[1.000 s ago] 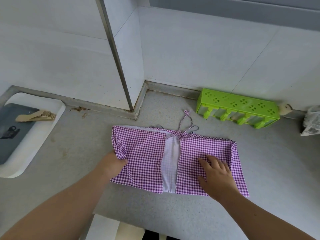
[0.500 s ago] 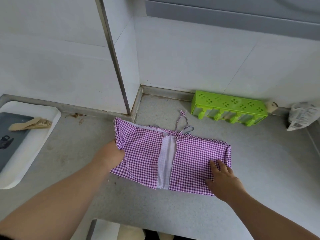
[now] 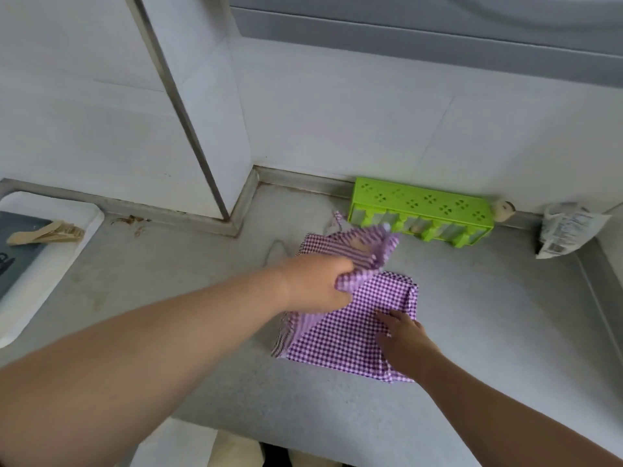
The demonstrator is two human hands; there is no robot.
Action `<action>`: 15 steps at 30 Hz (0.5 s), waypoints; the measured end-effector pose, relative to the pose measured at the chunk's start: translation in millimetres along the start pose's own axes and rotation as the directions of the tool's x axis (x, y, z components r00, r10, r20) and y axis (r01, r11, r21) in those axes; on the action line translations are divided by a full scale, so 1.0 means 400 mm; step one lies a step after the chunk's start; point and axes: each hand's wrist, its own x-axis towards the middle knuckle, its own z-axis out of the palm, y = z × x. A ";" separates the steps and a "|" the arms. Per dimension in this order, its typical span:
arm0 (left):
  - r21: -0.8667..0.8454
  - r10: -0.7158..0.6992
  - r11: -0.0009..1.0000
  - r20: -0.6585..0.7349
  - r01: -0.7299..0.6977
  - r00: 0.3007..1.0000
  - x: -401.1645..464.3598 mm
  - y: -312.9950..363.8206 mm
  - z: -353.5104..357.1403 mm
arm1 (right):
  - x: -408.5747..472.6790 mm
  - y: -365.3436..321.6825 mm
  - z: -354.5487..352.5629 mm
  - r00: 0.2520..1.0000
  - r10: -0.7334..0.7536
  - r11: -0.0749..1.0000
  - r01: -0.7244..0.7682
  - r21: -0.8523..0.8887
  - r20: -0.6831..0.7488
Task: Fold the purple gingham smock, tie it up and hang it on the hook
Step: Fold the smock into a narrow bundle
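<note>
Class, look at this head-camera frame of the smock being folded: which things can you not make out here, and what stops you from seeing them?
- Lifted fold of the purple gingham smock: motion-blurred in the head view; its checks smear into stripes beside the left hand.
- Smock's ties: only a blurred scrap shows behind the fold.
- Hook: not in view.
- White packet: print too small to read.
- White tray: cut off by the left edge.
- Right hand: covers the cloth under it.
</note>
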 end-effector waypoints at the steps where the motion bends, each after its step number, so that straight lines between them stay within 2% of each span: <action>1: 0.031 0.015 0.999 0.071 -0.017 0.997 0.020 0.038 0.027 | -0.001 0.028 -0.007 0.999 0.022 0.996 -0.019 0.082 -0.025; 4: 0.111 -0.039 0.994 0.232 0.014 0.972 0.048 0.070 0.094 | -0.015 0.051 -0.024 0.990 0.140 0.931 -0.137 0.337 0.015; 7: 0.130 -0.106 0.989 0.263 0.074 0.959 0.071 0.043 0.154 | -0.053 0.060 -0.051 0.959 0.268 0.794 -0.272 0.543 0.089; 9: 0.238 -0.160 0.965 0.213 0.108 0.964 0.076 -0.004 0.183 | -0.057 0.070 -0.054 0.965 0.233 0.802 -0.262 0.537 0.121; 11: 0.352 -0.197 0.927 0.174 0.126 0.965 0.079 -0.050 0.209 | -0.062 0.077 -0.047 0.964 0.206 0.848 -0.261 0.461 0.167; 13: 0.390 -0.228 0.909 0.166 0.148 0.960 0.079 -0.082 0.231 | -0.067 0.077 -0.041 0.960 0.215 0.868 -0.272 0.416 0.179; 15: 0.389 -0.252 0.905 0.172 0.169 0.952 0.081 -0.104 0.248 | -0.069 0.073 -0.032 0.967 0.216 0.867 -0.253 0.430 0.133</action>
